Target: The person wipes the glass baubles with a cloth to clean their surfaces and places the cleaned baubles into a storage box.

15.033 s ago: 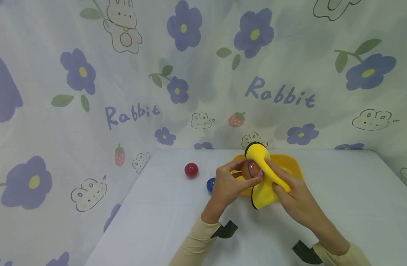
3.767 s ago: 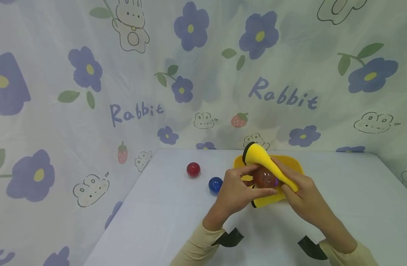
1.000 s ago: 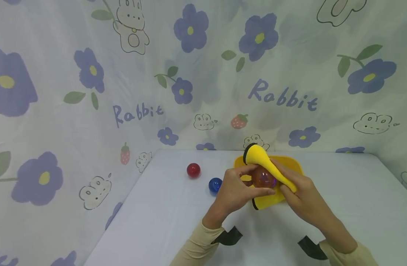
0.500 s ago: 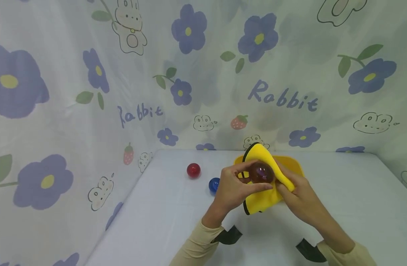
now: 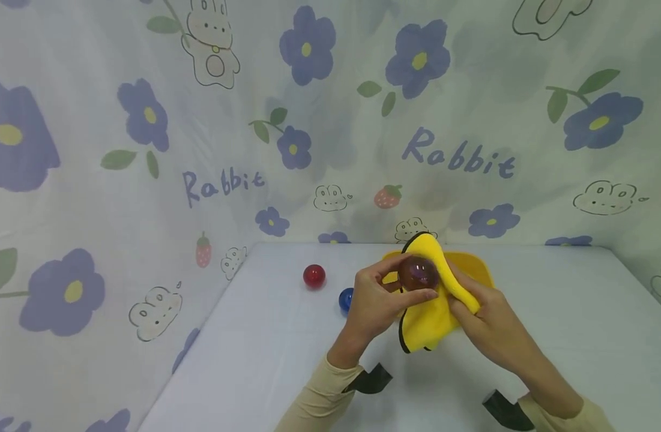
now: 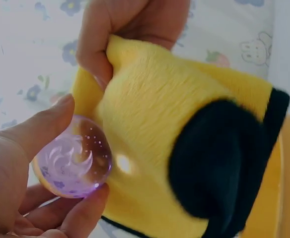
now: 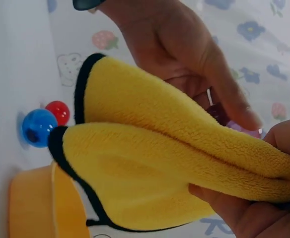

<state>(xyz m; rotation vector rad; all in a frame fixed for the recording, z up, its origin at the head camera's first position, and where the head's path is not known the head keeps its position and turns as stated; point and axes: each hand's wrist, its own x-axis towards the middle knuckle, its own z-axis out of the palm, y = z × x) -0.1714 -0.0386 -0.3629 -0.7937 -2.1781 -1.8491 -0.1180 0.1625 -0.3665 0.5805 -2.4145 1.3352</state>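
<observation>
My left hand (image 5: 374, 298) holds a clear purple glass ball (image 5: 418, 274) between thumb and fingers, above the table. Swirls and small dots show in the ball (image 6: 75, 158) in the left wrist view. A yellow cloth (image 5: 424, 327) with black edging is gripped in my right hand (image 5: 489, 321). Folded, the cloth stands behind and to the right of the ball, close against it. In the right wrist view the cloth (image 7: 135, 163) hides most of the ball, and its black-edged end hangs loose.
A yellow plastic tub (image 5: 475, 270) stands on the white table behind the hands, partly covered by them and the cloth. A red ball (image 5: 314, 276) lies to the left. Nearer, a blue ball (image 5: 345, 300) is partly hidden by my left hand. A patterned curtain hangs behind.
A second ago the cloth's fold lay over the ball's top; now it has spread and the ball shows in front of it. In the last half second the ball has shifted slightly left and up.
</observation>
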